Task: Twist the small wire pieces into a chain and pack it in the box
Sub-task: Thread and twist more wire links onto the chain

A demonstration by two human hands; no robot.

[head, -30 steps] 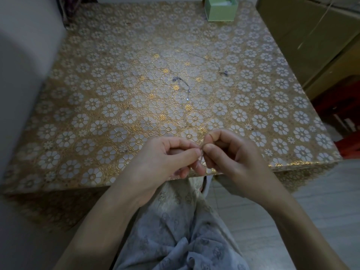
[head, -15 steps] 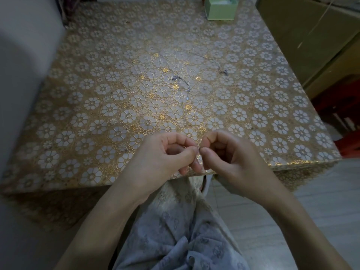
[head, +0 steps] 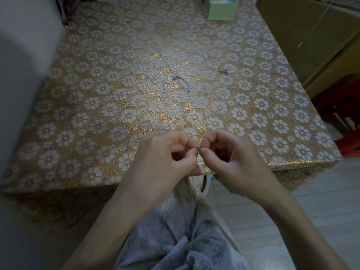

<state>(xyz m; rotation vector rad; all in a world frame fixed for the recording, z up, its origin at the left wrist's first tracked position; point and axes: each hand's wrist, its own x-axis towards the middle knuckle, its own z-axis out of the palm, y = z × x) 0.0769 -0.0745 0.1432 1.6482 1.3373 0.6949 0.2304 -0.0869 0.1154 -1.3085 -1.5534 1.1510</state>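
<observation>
Two hands meet at lower centre: left hand (head: 165,152) and right hand (head: 229,152), fingers curled, pinch a small wire piece (head: 197,148) between them. Mid-frame, loose wire pieces (head: 183,83) lie on the table (head: 78,114). Top edge: green box (head: 221,8).

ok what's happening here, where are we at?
A person seated at the table pinches a small wire piece between the left hand and the right hand, held over the near edge. Two more short chain pieces and lie mid-table, untouched. The green box sits at the far edge; nothing looks packed yet.
</observation>
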